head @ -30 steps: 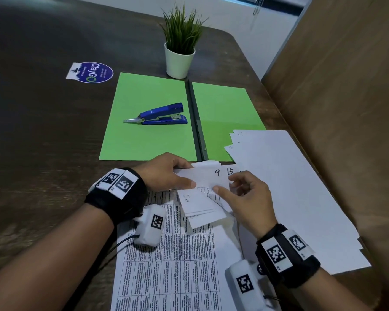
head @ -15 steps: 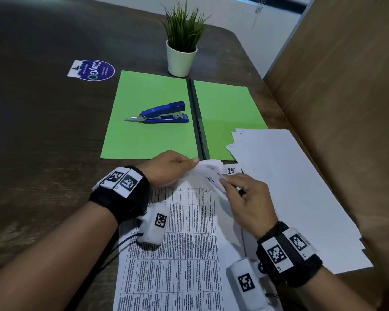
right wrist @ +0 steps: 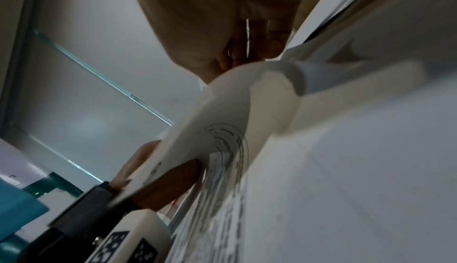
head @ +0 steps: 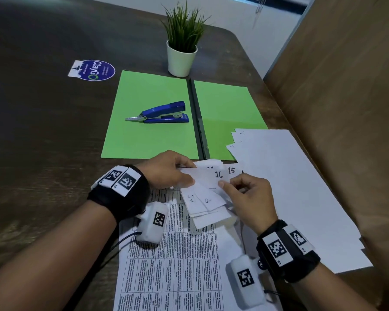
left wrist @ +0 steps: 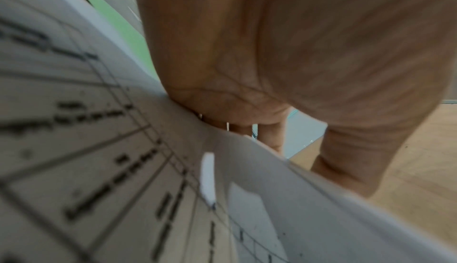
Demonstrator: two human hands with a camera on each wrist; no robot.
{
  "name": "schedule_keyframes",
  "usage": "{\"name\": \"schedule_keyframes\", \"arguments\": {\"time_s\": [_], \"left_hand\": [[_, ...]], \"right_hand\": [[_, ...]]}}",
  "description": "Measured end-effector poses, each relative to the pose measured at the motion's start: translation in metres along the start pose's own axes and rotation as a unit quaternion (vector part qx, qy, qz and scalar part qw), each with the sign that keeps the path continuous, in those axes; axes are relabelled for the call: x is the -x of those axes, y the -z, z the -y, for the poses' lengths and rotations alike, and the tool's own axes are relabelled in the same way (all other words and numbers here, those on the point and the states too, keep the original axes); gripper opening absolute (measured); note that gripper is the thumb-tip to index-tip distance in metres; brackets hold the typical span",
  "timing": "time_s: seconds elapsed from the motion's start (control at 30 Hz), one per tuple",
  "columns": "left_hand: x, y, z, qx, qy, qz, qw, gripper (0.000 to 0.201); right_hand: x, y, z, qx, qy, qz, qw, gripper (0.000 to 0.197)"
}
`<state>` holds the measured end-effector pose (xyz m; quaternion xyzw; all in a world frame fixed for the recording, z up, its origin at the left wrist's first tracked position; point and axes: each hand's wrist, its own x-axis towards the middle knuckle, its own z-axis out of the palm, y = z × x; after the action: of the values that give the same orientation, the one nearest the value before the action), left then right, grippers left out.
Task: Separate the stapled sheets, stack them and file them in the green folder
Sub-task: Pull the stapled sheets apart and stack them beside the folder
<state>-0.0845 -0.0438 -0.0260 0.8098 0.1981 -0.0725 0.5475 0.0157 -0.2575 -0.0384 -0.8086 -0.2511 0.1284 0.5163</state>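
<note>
A stapled bundle of printed sheets (head: 171,261) lies on the dark table in front of me, its top corners folded back towards me (head: 206,202). My left hand (head: 166,171) pinches the folded-over corners at their left side, thumb on top. My right hand (head: 247,198) pinches the corner of a sheet numbered 16 (head: 218,175); a corner marked 15 (head: 231,170) shows behind it. The green folder (head: 151,131) lies open and flat beyond the hands. In the left wrist view the printed sheet (left wrist: 99,149) curves under my palm (left wrist: 272,52). The right wrist view shows curled paper (right wrist: 247,101) below my fingers (right wrist: 269,38).
A blue stapler (head: 162,113) rests on the folder's left leaf. Loose white sheets (head: 290,187) are spread at the right, overlapping the folder's right leaf. A potted plant (head: 182,52) stands behind the folder, a round sticker (head: 94,70) lies at the left, a wooden wall (head: 346,108) at the right.
Half a second ago the corners lay nearly flat under both hands; now they are folded back towards me again, with the sheet numbered 16 on top instead of 9.
</note>
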Motion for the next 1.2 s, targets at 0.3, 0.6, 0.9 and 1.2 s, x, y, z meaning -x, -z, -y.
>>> {"name": "schedule_keyframes", "arguments": {"time_s": [0.3, 0.6, 0.9, 1.2], "left_hand": [[-0.004, -0.002, 0.0, 0.003, 0.001, -0.013, 1.0, 0.005], [-0.004, -0.005, -0.001, 0.009, -0.001, -0.03, 1.0, 0.015], [-0.001, 0.0, 0.001, -0.016, -0.006, 0.0, 1.0, 0.018], [-0.005, -0.006, 0.004, 0.013, -0.011, -0.033, 0.999, 0.024]], "right_hand": [[0.004, -0.001, -0.004, 0.087, 0.121, 0.022, 0.989, 0.028], [0.009, 0.001, 0.002, 0.062, 0.119, 0.04, 0.99, 0.014], [0.001, 0.004, -0.001, 0.01, 0.036, 0.021, 0.999, 0.009], [0.009, 0.002, 0.007, -0.034, 0.042, 0.067, 0.996, 0.033]]}}
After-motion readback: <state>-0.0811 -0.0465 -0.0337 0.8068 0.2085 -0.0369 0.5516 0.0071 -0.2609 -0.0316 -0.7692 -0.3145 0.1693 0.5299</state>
